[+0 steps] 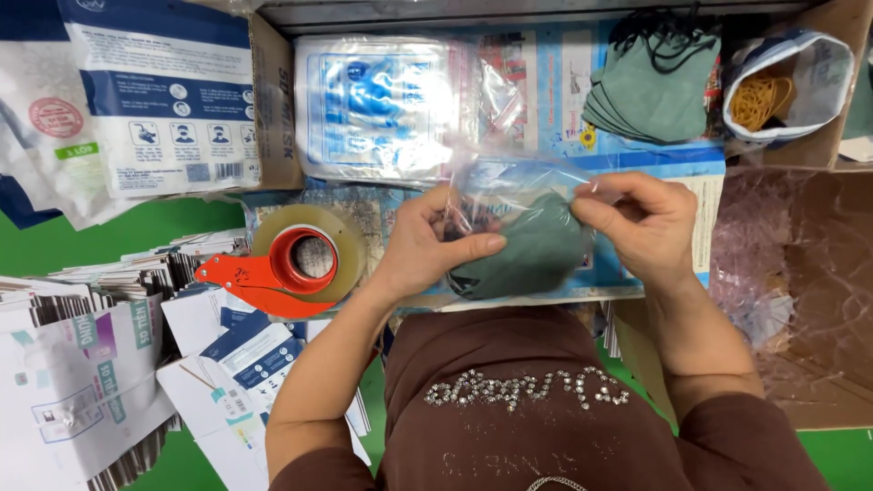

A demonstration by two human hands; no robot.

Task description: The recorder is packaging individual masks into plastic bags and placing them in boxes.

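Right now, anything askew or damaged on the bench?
Nothing damaged or spilled. Both hands, left hand and right hand, hold a clear bag with green masks inside. Only the flat cartons at left lie in a loose, fanned-out heap.

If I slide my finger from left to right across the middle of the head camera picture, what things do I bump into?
Stack of flat printed cartons → red tape dispenser → left hand → green masks in a clear plastic bag → right hand → cardboard box lined with plastic film.

Green mask inside clear bag
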